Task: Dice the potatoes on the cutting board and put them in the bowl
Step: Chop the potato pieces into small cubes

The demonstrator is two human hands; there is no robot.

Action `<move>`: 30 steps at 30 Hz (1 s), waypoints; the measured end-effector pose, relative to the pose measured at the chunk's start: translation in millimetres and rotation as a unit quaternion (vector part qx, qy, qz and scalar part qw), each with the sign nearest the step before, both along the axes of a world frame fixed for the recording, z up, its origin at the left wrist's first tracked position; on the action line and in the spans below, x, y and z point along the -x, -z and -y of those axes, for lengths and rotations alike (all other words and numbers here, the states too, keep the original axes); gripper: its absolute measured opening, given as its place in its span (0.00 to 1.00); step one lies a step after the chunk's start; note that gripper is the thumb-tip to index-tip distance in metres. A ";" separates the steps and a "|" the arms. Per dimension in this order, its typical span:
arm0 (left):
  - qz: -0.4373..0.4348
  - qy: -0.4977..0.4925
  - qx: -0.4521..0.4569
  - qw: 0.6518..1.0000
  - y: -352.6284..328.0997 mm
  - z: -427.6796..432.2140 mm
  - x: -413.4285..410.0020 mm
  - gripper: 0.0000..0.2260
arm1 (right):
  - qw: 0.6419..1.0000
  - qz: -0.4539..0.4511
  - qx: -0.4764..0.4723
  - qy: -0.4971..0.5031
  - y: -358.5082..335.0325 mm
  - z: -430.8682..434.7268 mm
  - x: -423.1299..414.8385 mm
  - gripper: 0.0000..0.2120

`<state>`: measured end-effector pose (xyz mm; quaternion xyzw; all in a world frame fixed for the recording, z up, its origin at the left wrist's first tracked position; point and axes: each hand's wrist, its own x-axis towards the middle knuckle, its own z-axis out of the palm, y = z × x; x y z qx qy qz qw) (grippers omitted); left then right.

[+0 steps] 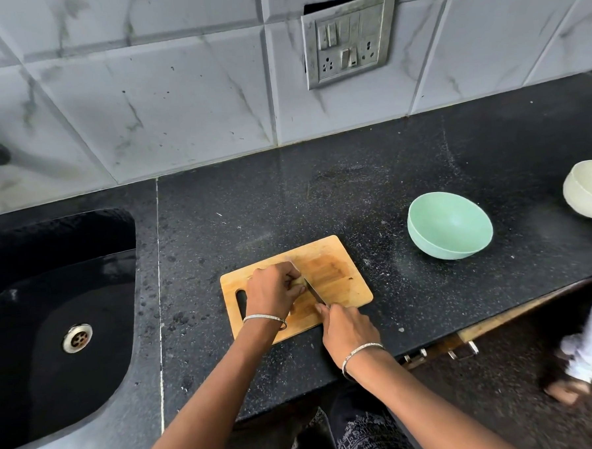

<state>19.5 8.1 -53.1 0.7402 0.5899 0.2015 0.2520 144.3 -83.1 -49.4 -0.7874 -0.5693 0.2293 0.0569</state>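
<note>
Left hand (274, 290) curls over the pale potato (299, 281); right hand (348, 328) grips the steel-bladed knife (312, 287). Best to cut straight down, in even slices.

Black sink (67, 270), wall socket panel (348, 39)

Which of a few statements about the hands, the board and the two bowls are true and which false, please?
1. The left hand holds a pale potato piece on the rectangular wooden cutting board. True.
2. The right hand grips the steel-bladed knife. True.
3. The mint-green round bowl holds diced potato. False: it is empty.
4. The cream round bowl stands left of the board. False: it stands far to the right.
5. The black sink lies left of the board. True.
</note>
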 end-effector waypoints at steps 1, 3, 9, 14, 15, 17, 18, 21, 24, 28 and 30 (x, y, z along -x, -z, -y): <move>-0.003 0.001 -0.004 1.000 -0.5 0.4 -0.4 0.09 | 1.000 -0.004 0.000 0.000 -0.3 0.3 0.0 0.23; -0.008 0.003 -0.009 1.000 -1.1 0.8 -0.8 0.09 | 1.000 -0.013 0.001 0.005 -0.7 2.7 -1.0 0.24; 0.008 -0.001 0.004 1.000 -3.9 1.9 0.3 0.09 | 0.999 -0.044 0.016 0.017 -4.8 14.1 -12.2 0.26; 0.030 -0.003 0.003 1.000 0.2 2.7 2.7 0.09 | 0.998 -0.055 -0.003 0.021 -10.1 14.5 -13.2 0.26; 0.038 -0.004 0.005 0.999 1.3 3.4 3.2 0.09 | 0.998 -0.056 -0.004 0.020 -10.5 13.6 -11.9 0.26; 0.048 -0.004 0.004 0.999 2.7 5.6 4.0 0.10 | 0.998 -0.055 -0.004 0.019 -9.3 11.3 -10.0 0.26; 0.049 -0.002 0.002 0.999 2.9 6.3 4.7 0.10 | 0.998 -0.054 -0.004 0.018 -7.6 9.6 -9.3 0.26; 0.045 0.008 -0.001 0.999 3.6 7.3 6.2 0.11 | 0.998 -0.053 0.000 0.013 -1.4 6.6 -9.0 0.26; -0.002 0.030 -0.028 0.999 1.6 6.1 6.4 0.15 | 0.998 -0.054 0.001 0.016 1.9 5.5 -8.5 0.26; -0.111 0.149 -0.063 0.980 -7.0 2.4 -0.8 0.18 | 0.998 -0.055 0.009 0.021 1.6 5.1 -9.1 0.26; -0.172 0.192 -0.054 0.965 -10.5 -1.1 -4.2 0.14 | 0.998 -0.058 0.012 0.020 2.0 5.7 -10.4 0.26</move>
